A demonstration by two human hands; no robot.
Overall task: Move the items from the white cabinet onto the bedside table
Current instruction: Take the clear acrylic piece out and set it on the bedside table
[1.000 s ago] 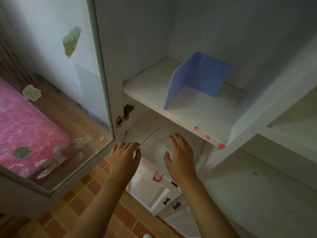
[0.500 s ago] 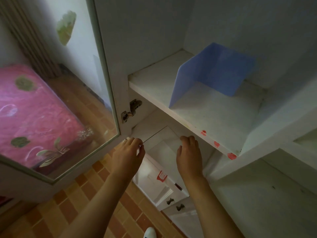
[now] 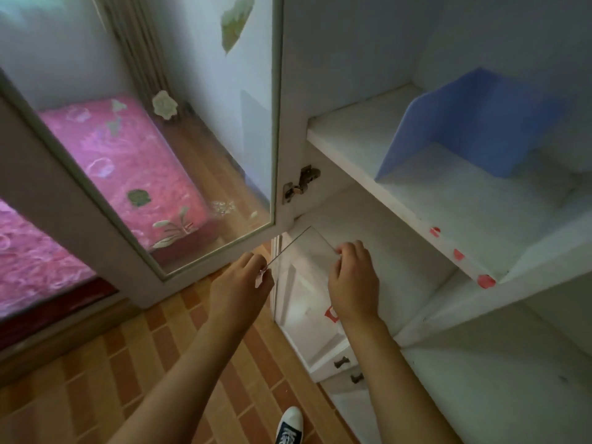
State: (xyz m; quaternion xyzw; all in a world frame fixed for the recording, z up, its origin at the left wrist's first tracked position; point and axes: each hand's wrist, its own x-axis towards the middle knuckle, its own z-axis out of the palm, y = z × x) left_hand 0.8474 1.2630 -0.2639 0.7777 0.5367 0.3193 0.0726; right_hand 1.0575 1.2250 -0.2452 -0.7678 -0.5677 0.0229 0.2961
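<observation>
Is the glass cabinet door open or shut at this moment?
Open: the glass door is swung out from the hinge, exposing the shelves.

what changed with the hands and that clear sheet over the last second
Both hands closed on the clear sheet and drew it out of the lower shelf toward the person: the left hand pinches its near left corner, the right hand, which lay flat on it before, now grips its right edge. The blue divider stayed on the upper shelf, and the glass door stayed open.

clear sheet: outline faint, perhaps glass | shoe: cut off below
</observation>
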